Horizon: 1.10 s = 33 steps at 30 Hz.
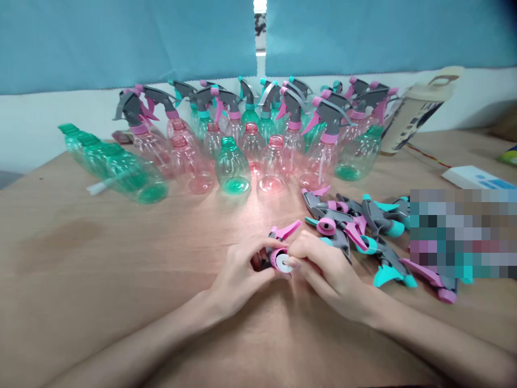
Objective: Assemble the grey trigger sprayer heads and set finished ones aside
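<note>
A pink and grey spray head (277, 253) is held near the middle of the table, its pink collar turned toward the camera. My left hand (238, 272) is closed around its left side. A white disc (284, 263) shows at the collar's opening. The bent fingers of my right hand (329, 269) pinch at the disc's right edge; whether they hold the disc or something thin at it is too small to tell. Right of my hands lies a pile of loose spray heads (326, 226), pink or teal with grey.
Behind my hands stand several clear pink and green bottles (232, 167), many with spray heads on. Green bottles (133, 175) lean at the left. A cream tumbler (416, 113) and a white box (476, 177) are at the right. Part of the right side is pixelated.
</note>
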Available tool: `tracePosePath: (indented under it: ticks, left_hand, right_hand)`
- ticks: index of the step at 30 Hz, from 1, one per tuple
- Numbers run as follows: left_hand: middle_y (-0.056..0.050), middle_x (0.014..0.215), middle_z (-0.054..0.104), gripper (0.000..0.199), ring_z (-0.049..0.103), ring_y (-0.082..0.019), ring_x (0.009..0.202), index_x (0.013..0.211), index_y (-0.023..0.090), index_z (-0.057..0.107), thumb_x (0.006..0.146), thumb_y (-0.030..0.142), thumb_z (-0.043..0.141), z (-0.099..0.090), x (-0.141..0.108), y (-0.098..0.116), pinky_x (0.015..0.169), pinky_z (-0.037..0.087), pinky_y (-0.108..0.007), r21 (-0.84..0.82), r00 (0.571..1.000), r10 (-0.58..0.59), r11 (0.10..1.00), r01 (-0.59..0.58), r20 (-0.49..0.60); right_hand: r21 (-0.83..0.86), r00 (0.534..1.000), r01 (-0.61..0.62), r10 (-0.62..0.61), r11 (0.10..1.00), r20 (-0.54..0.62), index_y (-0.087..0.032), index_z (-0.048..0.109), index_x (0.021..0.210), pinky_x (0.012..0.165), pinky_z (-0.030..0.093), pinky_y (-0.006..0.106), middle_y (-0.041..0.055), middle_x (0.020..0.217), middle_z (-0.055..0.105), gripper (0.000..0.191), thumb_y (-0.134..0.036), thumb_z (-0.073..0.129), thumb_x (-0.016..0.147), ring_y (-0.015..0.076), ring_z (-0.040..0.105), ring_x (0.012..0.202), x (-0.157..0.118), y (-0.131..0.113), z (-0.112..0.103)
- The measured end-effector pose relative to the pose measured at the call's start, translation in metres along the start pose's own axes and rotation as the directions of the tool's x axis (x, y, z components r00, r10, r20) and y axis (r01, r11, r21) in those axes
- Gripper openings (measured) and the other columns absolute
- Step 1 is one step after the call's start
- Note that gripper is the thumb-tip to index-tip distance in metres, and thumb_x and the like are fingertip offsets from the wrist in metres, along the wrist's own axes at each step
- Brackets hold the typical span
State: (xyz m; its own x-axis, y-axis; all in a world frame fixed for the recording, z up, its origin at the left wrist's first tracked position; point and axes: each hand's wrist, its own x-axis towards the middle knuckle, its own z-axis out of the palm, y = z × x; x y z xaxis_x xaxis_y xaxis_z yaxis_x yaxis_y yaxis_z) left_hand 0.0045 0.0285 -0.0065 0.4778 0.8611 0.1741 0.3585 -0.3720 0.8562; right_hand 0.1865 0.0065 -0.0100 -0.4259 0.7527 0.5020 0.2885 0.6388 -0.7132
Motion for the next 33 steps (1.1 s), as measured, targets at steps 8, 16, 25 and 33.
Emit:
tracePosePath:
  ticks: [8, 16, 25, 33]
  left_hand:
    - [0.007, 0.062, 0.055, 0.028, 0.039, -0.007, 0.053, 0.095, 0.018, 0.068, 0.069, 0.011, 0.075, 0.001, 0.0, 0.0, 0.052, 0.033, -0.019, -0.004, 1.0, -0.016, 1.0, 0.016, -0.006]
    - [0.005, 0.064, 0.056, 0.024, 0.043, -0.009, 0.055, 0.095, 0.019, 0.068, 0.072, 0.018, 0.074, 0.001, 0.0, -0.001, 0.052, 0.034, -0.02, -0.005, 1.0, -0.027, 1.0, 0.027, -0.002]
    - [0.003, 0.07, 0.062, 0.024, 0.047, -0.01, 0.057, 0.097, 0.019, 0.066, 0.074, 0.02, 0.072, -0.001, -0.002, -0.003, 0.053, 0.037, -0.021, 0.035, 1.0, -0.015, 0.999, 0.015, -0.013]
    - [0.001, 0.079, 0.062, 0.023, 0.052, -0.011, 0.064, 0.098, 0.018, 0.063, 0.076, 0.014, 0.069, -0.001, -0.005, -0.007, 0.057, 0.04, -0.022, 0.174, 0.991, 0.123, 0.978, -0.113, -0.045]
  right_hand:
    - [-0.119, 0.999, -0.011, 0.006, 0.993, -0.037, -0.016, 0.054, 0.085, 0.068, 0.041, 0.026, 0.0029, 0.08, 0.051, 0.014, -0.016, 0.044, 0.094, 0.0131, 0.049, 0.077, 0.0, 0.002, 0.0]
    - [-0.21, 0.998, 0.01, -0.023, 0.978, -0.06, -0.016, 0.062, 0.085, 0.066, 0.045, 0.029, 0.0047, 0.083, 0.053, 0.016, -0.016, 0.048, 0.091, 0.0143, 0.052, 0.077, 0.001, 0.001, -0.005]
    - [-0.221, 0.995, 0.067, -0.082, 0.973, -0.056, -0.019, 0.064, 0.088, 0.071, 0.048, 0.033, 0.0045, 0.087, 0.059, 0.007, -0.016, 0.059, 0.083, 0.0166, 0.056, 0.083, 0.003, 0.008, -0.014]
    - [-0.264, 0.996, 0.085, -0.079, 0.961, 0.031, -0.018, 0.06, 0.093, 0.069, 0.048, 0.03, 0.0044, 0.086, 0.06, 0.013, -0.014, 0.057, 0.081, 0.0158, 0.055, 0.082, 0.004, 0.007, -0.015]
